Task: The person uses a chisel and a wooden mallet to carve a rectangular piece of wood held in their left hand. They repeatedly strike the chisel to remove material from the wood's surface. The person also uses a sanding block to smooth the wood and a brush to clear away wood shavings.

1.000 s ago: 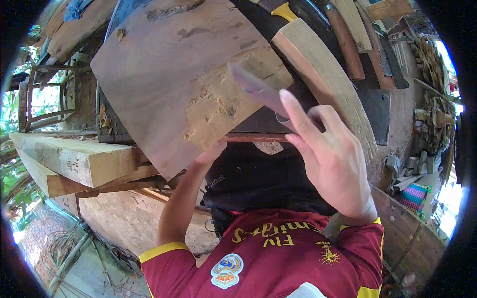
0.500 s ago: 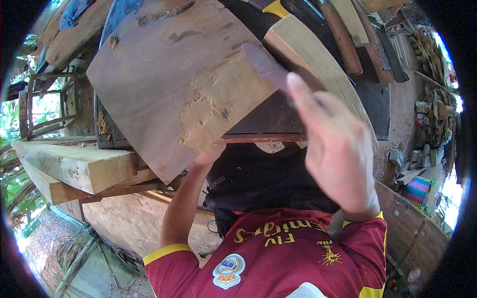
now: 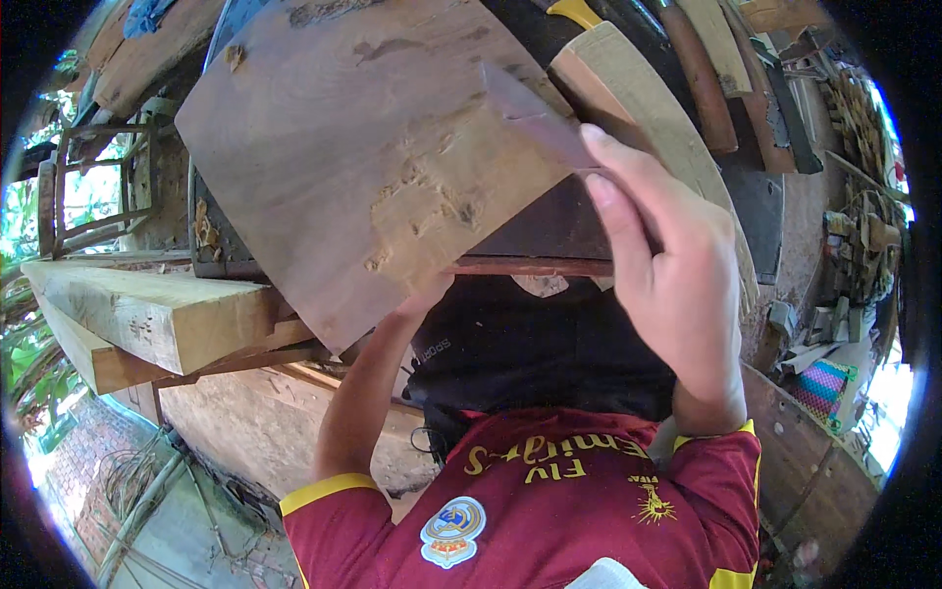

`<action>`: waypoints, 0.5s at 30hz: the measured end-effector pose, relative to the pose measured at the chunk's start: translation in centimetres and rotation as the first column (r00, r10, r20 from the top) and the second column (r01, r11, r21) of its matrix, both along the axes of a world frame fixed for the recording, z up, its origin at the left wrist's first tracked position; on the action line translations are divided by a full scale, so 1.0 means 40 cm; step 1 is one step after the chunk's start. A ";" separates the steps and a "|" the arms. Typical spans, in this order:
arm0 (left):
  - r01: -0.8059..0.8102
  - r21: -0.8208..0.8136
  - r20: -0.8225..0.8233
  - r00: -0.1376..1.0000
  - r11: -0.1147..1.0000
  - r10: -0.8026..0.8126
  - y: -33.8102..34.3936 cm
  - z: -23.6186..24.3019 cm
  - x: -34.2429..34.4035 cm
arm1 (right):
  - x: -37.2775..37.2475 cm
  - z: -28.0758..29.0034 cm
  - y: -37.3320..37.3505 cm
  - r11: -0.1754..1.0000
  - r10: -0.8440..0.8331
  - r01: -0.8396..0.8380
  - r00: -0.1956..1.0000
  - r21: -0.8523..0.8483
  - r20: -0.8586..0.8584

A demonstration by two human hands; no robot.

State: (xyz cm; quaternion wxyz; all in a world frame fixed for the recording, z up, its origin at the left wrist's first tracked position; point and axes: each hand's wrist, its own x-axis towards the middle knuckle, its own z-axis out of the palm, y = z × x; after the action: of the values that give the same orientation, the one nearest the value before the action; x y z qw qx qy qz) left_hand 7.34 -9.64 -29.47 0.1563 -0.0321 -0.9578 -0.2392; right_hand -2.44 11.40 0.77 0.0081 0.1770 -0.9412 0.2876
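Observation:
A broad flat wooden board (image 3: 304,128) lies tilted before me, with a rough yellow-brown smeared patch (image 3: 427,201) near its near right edge. My left hand (image 3: 429,293) is at the board's near edge, its fingers hidden beneath, holding it from below. My right hand (image 3: 677,245) pinches a thin, flat-bladed scraper (image 3: 535,118) between thumb and fingers. The blade lies over the board's right part, close to the patch. Whether the whole blade edge touches the wood I cannot tell.
A thick curved wooden piece (image 3: 648,108) stands just right of the board. Beyond it lie several wooden strips and a yellow-handled tool (image 3: 576,12). Heavy timber blocks (image 3: 167,319) jut out at the left. A dark work surface (image 3: 549,228) shows beneath.
My right hand has turned, so its thumb now shows against the scraper, and it is less blurred. The view has shifted slightly; my left hand stays at the board's near edge.

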 end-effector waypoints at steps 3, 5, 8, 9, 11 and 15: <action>-0.091 0.144 0.179 0.982 0.985 0.064 -0.018 -0.332 0.124 | 0.066 0.052 -0.051 0.942 0.335 -0.331 0.922 -0.055 0.195; 0.052 0.099 0.221 0.972 0.994 -0.073 -0.008 -0.137 0.026 | 0.057 0.033 -0.040 0.926 0.375 -0.374 0.890 -0.054 0.259; 0.002 0.082 0.216 0.976 0.997 -0.020 -0.008 0.021 -0.003 | -0.018 0.013 -0.034 1.000 -0.004 0.004 1.000 0.021 -0.004; 0.001 -0.012 0.177 0.984 1.000 0.001 -0.011 0.041 -0.009 | -0.001 0.010 -0.044 0.998 0.061 -0.062 0.997 -0.015 -0.052; -0.011 -0.026 0.132 0.991 1.000 0.014 -0.018 0.049 -0.016 | 0.039 0.060 -0.064 0.944 0.312 -0.329 0.918 0.033 0.246; -0.022 -0.017 0.084 0.996 1.000 0.023 -0.022 0.057 -0.008 | -0.010 0.032 -0.062 0.984 0.171 -0.174 0.983 0.031 0.070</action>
State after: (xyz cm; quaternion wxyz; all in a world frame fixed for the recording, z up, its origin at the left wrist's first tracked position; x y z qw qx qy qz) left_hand 7.01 -10.50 -27.20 0.1183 -0.0123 -0.9657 -0.2308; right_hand -2.84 8.94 2.04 -0.0515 0.2483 -0.9273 0.2754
